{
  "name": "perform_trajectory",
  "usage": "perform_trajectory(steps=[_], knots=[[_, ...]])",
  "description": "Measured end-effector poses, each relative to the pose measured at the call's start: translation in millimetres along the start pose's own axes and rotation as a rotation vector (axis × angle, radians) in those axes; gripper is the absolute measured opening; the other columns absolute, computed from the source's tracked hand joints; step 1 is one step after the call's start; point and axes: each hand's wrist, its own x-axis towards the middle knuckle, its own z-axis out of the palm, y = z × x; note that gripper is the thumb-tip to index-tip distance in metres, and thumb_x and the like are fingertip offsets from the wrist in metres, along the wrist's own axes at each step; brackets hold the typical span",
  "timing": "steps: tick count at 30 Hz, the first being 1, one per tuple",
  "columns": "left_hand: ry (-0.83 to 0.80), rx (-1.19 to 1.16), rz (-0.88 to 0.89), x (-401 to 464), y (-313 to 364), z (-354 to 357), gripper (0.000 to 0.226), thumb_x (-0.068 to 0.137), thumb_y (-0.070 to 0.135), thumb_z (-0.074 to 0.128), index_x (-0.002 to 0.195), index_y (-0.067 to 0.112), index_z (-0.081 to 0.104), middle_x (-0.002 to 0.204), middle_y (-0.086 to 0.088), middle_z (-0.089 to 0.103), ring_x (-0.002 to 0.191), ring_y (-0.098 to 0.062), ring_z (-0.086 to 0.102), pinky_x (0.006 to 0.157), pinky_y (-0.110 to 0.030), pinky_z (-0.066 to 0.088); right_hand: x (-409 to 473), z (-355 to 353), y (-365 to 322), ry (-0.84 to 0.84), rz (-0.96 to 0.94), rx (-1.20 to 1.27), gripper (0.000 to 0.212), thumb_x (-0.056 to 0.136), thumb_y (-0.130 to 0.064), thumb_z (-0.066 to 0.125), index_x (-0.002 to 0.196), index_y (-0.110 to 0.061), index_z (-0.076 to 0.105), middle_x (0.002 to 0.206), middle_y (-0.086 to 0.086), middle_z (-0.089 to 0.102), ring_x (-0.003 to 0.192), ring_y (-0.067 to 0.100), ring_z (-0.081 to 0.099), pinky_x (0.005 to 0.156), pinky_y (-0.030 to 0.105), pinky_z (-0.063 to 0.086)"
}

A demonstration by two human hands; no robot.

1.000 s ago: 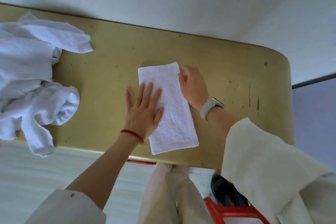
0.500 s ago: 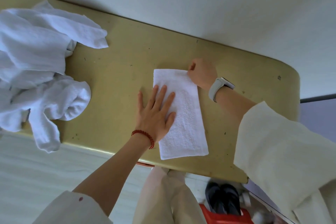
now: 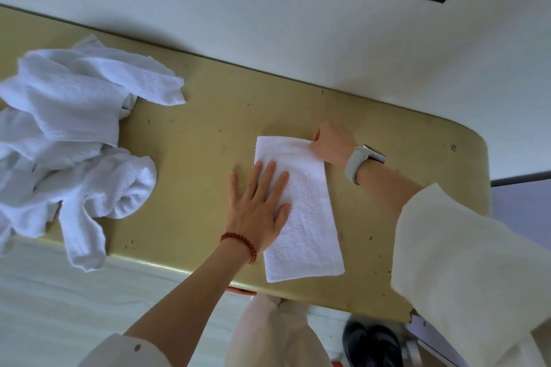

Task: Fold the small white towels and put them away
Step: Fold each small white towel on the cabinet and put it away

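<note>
A small white towel (image 3: 304,211), folded into a long narrow strip, lies on the yellow-green table (image 3: 208,140), running from its middle toward the near edge. My left hand (image 3: 258,205) rests flat with fingers spread on the strip's left side, pressing it down. My right hand (image 3: 332,143) is closed on the towel's far right corner, pinching it. A heap of crumpled white towels (image 3: 71,140) lies at the left end of the table, one hanging over the near edge.
A white wall runs along the table's far side. The table's rounded right end (image 3: 477,158) is close to my right arm. Below the near edge are my pale trousers, dark shoes (image 3: 372,343) and a bit of red plastic.
My right hand went from lying open at the towel's far end to a closed pinch on its far right corner. The left hand stayed pressed flat. The camera tilted.
</note>
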Motion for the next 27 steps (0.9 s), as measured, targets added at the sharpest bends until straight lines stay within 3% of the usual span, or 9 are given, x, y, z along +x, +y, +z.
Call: perform_trajectory(steps=[3, 6, 8, 10, 13, 17, 20, 24, 27], knots=[[-0.02, -0.008, 0.0, 1.3, -0.4, -1.6, 0.054, 0.09, 0.046, 0.026, 0.139, 0.021, 0.031, 0.147, -0.008, 0.035, 0.137, -0.028, 0.026, 0.107, -0.062, 0.015, 0.0, -3.6, 0.5, -0.013, -0.007, 0.182, 0.021, 0.081, 0.003, 0.045, 0.068, -0.012, 0.045, 0.068, 0.004, 0.044, 0.073, 0.021, 0.043, 0.061, 0.028, 0.035], [0.028, -0.188, -0.003, 7.8, -4.2, -10.3, 0.047, 0.084, 0.041, 0.038, 0.123, 0.019, 0.053, 0.135, -0.009, 0.05, 0.128, -0.029, 0.042, 0.103, -0.061, 0.026, -7.3, -14.4, 2.9, -0.002, -0.073, 0.322, 0.009, 0.086, -0.003, 0.051, 0.082, -0.011, 0.05, 0.071, -0.004, 0.048, 0.074, 0.015, 0.048, 0.063, 0.021, 0.039], [0.14, -0.407, -0.103, 20.2, -11.0, -23.5, 0.041, 0.081, 0.034, 0.044, 0.113, 0.015, 0.061, 0.127, -0.011, 0.054, 0.118, -0.031, 0.05, 0.102, -0.047, 0.03, -14.3, -24.0, 2.6, 0.008, -0.159, 0.354, 0.006, 0.086, -0.007, 0.055, 0.084, -0.012, 0.052, 0.072, -0.005, 0.051, 0.064, 0.009, 0.047, 0.054, 0.011, 0.037], [0.186, -0.581, -0.244, 38.5, -18.7, -38.8, 0.042, 0.083, 0.026, 0.053, 0.122, 0.011, 0.055, 0.134, -0.013, 0.044, 0.123, -0.031, 0.042, 0.102, -0.034, 0.028, -20.9, -32.0, 2.2, 0.044, -0.254, 0.373, 0.008, 0.085, -0.008, 0.059, 0.081, -0.013, 0.054, 0.072, -0.004, 0.055, 0.062, 0.009, 0.048, 0.053, 0.008, 0.037], [0.06, -0.705, -0.342, 69.2, -31.6, -57.4, 0.063, 0.085, 0.018, 0.061, 0.14, 0.01, 0.032, 0.141, -0.011, 0.036, 0.131, -0.028, 0.029, 0.106, -0.03, 0.023, -30.8, -40.5, 3.6, 0.077, -0.364, 0.413, 0.018, 0.082, -0.005, 0.062, 0.072, -0.017, 0.053, 0.078, 0.003, 0.06, 0.075, 0.019, 0.056, 0.069, 0.024, 0.045], [-0.245, -0.926, -0.319, 95.9, -46.9, -78.1, 0.064, 0.085, 0.023, 0.064, 0.14, 0.014, 0.033, 0.138, -0.003, 0.045, 0.13, -0.018, 0.037, 0.103, -0.025, 0.028, -38.9, -46.8, 9.6, 0.044, -0.411, 0.464, 0.027, 0.081, -0.003, 0.063, 0.068, -0.023, 0.052, 0.074, -0.005, 0.059, 0.075, 0.016, 0.059, 0.071, 0.021, 0.047], [-0.312, -0.976, -0.263, 104.4, -50.1, -93.9, 0.046, 0.084, 0.02, 0.065, 0.127, 0.01, 0.052, 0.127, -0.002, 0.054, 0.118, -0.011, 0.049, 0.095, -0.018, 0.034, -39.3, -52.4, 15.4, 0.044, -0.393, 0.469, 0.025, 0.08, -0.003, 0.064, 0.068, -0.022, 0.054, 0.074, -0.008, 0.06, 0.073, 0.012, 0.059, 0.068, 0.015, 0.047], [-0.321, -0.968, -0.211, 106.5, -47.1, -112.1, 0.019, 0.082, 0.013, 0.067, 0.1, 0.009, 0.067, 0.092, 0.006, 0.064, 0.082, 0.003, 0.057, 0.07, -0.002, 0.04, -39.9, -58.0, 20.0, 0.072, -0.341, 0.449, 0.024, 0.079, -0.003, 0.065, 0.067, -0.021, 0.055, 0.084, 0.002, 0.064, 0.079, 0.018, 0.06, 0.073, 0.026, 0.049], [-0.251, -0.931, -0.214, 107.6, -44.6, -119.6, 0.01, 0.077, 0.01, 0.07, 0.075, 0.017, 0.064, 0.077, 0.01, 0.061, 0.072, 0.001, 0.054, 0.067, -0.01, 0.039, -39.9, -61.7, 20.0, 0.033, -0.302, 0.433, 0.023, 0.079, -0.003, 0.065, 0.067, -0.02, 0.055, 0.079, -0.003, 0.062, 0.075, 0.016, 0.059, 0.071, 0.027, 0.049]])
